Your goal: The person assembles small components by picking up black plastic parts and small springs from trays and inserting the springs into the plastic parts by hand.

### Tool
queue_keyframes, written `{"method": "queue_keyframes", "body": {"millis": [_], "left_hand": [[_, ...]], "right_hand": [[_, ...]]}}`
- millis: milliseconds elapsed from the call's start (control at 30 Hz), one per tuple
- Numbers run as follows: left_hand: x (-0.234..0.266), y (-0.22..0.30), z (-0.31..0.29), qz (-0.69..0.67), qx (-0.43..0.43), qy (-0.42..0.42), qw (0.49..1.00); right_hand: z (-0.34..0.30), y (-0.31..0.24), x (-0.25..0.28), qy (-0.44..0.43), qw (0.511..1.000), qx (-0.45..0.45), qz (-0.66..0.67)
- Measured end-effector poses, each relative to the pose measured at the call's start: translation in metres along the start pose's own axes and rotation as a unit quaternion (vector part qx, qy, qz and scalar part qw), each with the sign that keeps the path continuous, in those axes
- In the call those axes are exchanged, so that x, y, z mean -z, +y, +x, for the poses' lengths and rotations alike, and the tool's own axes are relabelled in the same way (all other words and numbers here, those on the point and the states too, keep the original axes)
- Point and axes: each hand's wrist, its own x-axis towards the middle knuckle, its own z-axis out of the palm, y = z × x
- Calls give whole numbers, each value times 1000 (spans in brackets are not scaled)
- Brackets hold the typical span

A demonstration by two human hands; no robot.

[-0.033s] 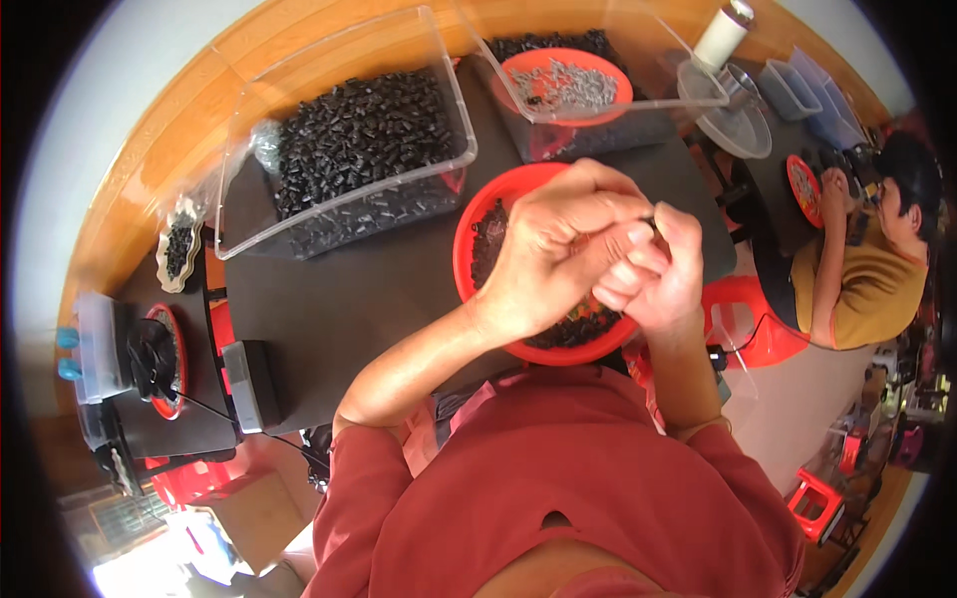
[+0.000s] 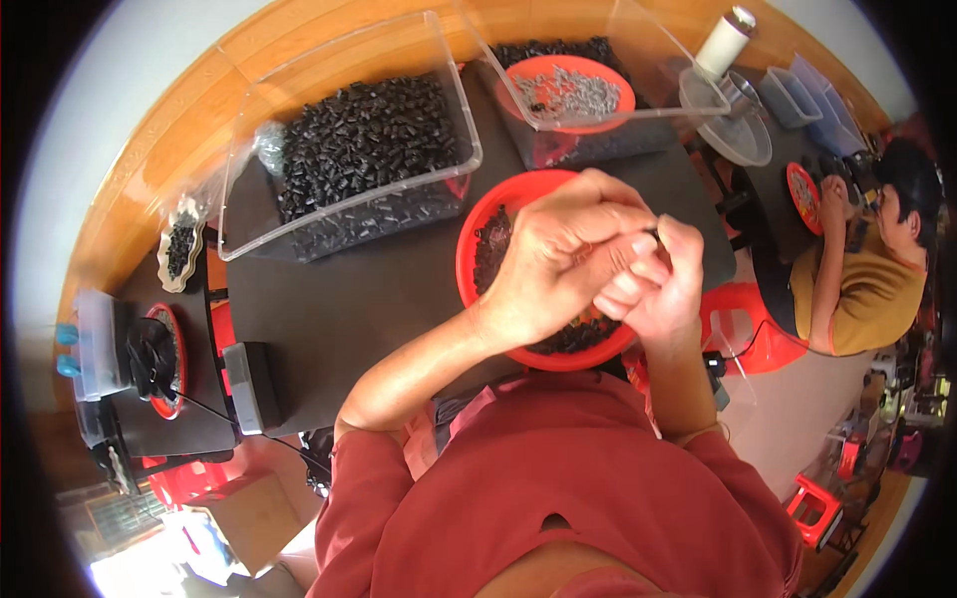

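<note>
My left hand [image 2: 558, 261] and my right hand [image 2: 666, 284] meet above a red basin [image 2: 467, 244], fingertips pressed together. A small black piece [image 2: 653, 235] shows between the fingertips of the two hands. Most of it is covered, so its exact kind cannot be made out. Both hands are closed in a pinch, the right one with its fingers curled in. Underneath, the basin holds many small black parts [image 2: 570, 339] and a few coloured bits, partly hidden by my hands and left wrist.
Beyond the basin, a clear plastic bin [image 2: 349, 224] holds short black tubular parts. Next to it, a red dish [image 2: 623, 98] of silvery pieces rests in another clear bin. A grey box [image 2: 251, 387] stands at the dark table's left edge. At right sits a co-worker [image 2: 862, 284].
The surroundings sit slightly lower in the picture. Both hands keep nearly the same pinching pose around the small black piece.
</note>
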Motion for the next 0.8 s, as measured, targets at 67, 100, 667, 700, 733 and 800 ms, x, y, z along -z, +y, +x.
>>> {"method": "queue_keyframes", "body": {"millis": [67, 100, 667, 700, 733, 800], "left_hand": [[-1, 5, -5, -41, 47, -6, 998], [0, 6, -3, -37, 43, -1, 998], [56, 55, 15, 105, -23, 164, 981], [63, 57, 20, 47, -73, 213, 973], [68, 56, 23, 38, -77, 268, 959], [87, 61, 18, 51, -119, 292, 948]], "right_hand": [[0, 9, -1, -19, 999, 30, 23], [0, 9, -4, -6, 999, 40, 15], [-14, -39, -14, 23, 901, 431, 26], [-13, -56, -15, 24, 874, 485, -19], [-10, -73, -7, -58, 868, 491, -47], [19, -77, -18, -97, 881, 462, -3]]}}
